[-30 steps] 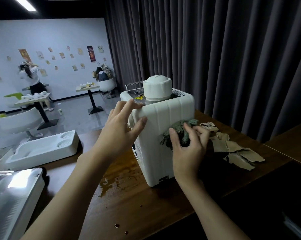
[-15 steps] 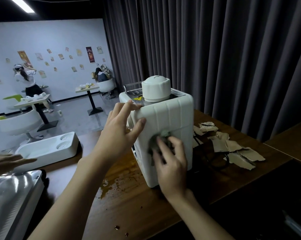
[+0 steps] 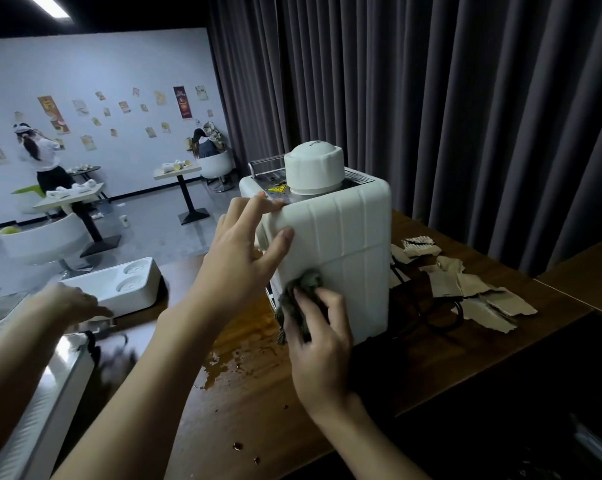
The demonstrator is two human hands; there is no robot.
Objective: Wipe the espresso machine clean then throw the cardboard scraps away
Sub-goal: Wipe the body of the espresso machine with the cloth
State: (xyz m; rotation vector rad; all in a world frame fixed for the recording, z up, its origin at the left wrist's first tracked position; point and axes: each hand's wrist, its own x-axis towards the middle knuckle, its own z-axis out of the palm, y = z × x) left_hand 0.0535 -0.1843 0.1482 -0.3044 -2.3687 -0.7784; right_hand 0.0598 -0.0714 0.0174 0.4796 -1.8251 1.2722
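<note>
Café-like room: behind the white plastic espresso machine (image 3: 327, 244) stand small square pedestal tables (image 3: 185, 195), white tub chairs (image 3: 43, 242) and a pale poster-dotted wall (image 3: 119, 64).

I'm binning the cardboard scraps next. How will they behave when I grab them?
The scraps look thin and torn, so probably light and bendy. They lie as several loose, overlapping pieces on the table, so one grab likely misses some. A dark cord loops beside them and might snag.
</note>
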